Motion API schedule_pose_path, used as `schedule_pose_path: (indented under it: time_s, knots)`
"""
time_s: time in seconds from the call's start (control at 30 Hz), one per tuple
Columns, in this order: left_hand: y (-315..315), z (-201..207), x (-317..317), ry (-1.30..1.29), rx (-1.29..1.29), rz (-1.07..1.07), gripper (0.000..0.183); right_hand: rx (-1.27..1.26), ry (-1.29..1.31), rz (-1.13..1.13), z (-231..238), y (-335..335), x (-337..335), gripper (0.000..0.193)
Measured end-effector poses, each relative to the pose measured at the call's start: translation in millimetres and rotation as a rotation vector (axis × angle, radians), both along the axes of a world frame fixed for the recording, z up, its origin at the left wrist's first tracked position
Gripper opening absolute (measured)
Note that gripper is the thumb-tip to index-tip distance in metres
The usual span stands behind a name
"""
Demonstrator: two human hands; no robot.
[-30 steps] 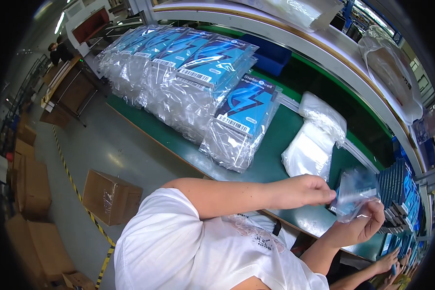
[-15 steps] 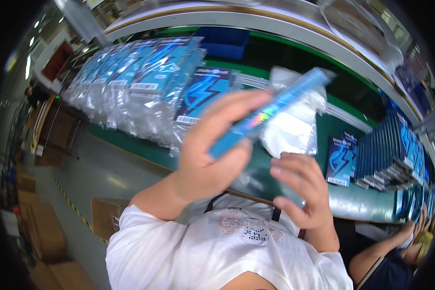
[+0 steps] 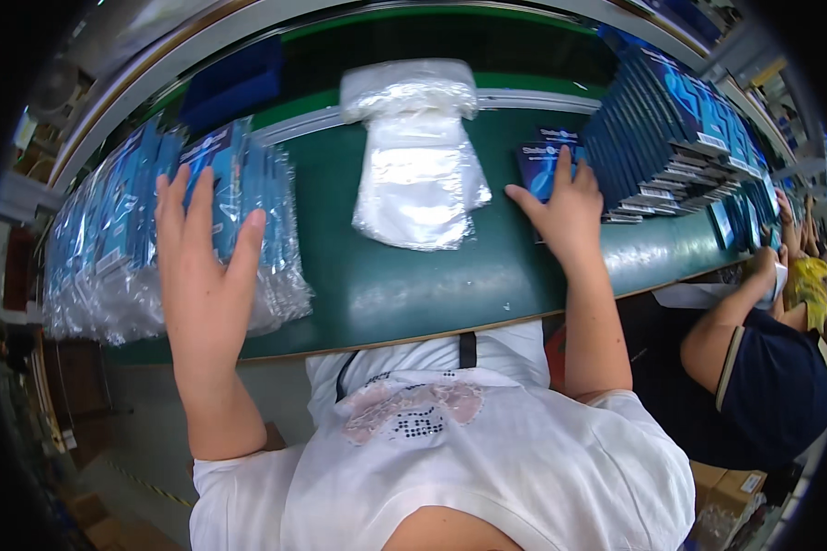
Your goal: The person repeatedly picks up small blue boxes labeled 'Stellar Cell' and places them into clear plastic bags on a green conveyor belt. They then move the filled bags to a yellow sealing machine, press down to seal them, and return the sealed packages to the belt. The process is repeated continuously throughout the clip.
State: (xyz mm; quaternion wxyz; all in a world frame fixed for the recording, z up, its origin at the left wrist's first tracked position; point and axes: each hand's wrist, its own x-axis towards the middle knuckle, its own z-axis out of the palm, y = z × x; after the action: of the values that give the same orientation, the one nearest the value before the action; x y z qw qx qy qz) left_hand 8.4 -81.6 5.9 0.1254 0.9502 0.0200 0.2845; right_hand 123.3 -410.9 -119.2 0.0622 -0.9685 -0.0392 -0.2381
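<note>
Bagged blue boxes (image 3: 110, 220) stand packed in a leaning row at the left end of the green tabletop (image 3: 413, 292), each in clear plastic that bunches, loose and crinkled, toward the person. From where I stand, the left hand (image 3: 200, 285) is raised in front of that row, its back turned up, the fingers (image 3: 200, 216) spread and pointing away from the body, the thumb held well out. They grasp nothing that I can see; whether they touch the plastic, I cannot tell. The right arm reaches forward with its elbow bent, and the right hand (image 3: 570, 220) is spread, palm down, over two loose blue boxes (image 3: 535, 173). Its fingers are unclenched too, though I cannot tell if the tips press on the upper box. Just beside it, unbagged boxes (image 3: 648, 129) stand in a long, tight row. Between the hands lies a flat pile of clear bags (image 3: 413, 174), its far end bunched. Behind the bagged row sits a blue bin (image 3: 234, 84), its contents too dark to make out.
</note>
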Motion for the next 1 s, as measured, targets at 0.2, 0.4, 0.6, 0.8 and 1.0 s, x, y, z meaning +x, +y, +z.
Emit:
schedule_pose_path:
  time_s: [0.2,0.4,0.6,0.8,1.0]
  knots:
    - [-53.9,-0.6,-4.2,0.084,-0.165,-0.491,0.034,-0.068,0.119,0.014,20.0,9.7,-9.9,0.084]
    - [-55.8,-58.8,30.8,0.303,-0.01,-0.638,0.026,0.067,0.11,0.11,32.1,4.9,-14.7,0.083]
    - [-51.1,-73.9,49.8,0.356,0.07,-0.63,0.022,0.172,0.014,0.149,29.6,27.3,-37.0,0.083]
    - [-63.1,-70.0,52.0,0.212,-0.152,-0.627,0.019,0.267,-0.039,0.056,30.7,24.7,-31.1,0.083]
    - [-68.0,-65.4,43.8,0.233,-0.324,-0.574,0.023,0.33,-0.06,0.076,25.5,35.6,-49.1,0.086]
